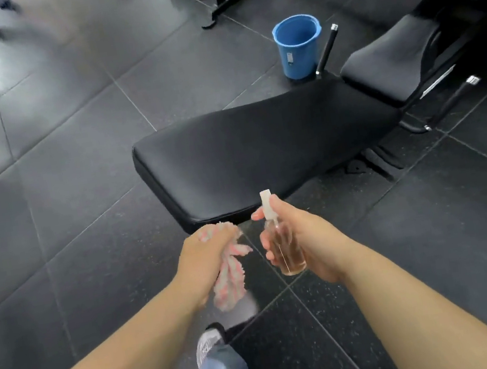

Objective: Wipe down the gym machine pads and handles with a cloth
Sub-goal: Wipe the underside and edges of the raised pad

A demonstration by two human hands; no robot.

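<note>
Gym: padded bench [262, 146], rubber floor tiles [67, 115], equip.

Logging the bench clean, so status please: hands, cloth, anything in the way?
Left hand grips cloth. Right hand holds spray bottle beside it. Bench pad ahead, not touched. Bucket beyond it, no obstruction.

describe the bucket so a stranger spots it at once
Find the long black padded bench on the dark tiled floor. Behind its far edge stands a round blue plastic bucket. It is the only bright blue thing in view.
</note>
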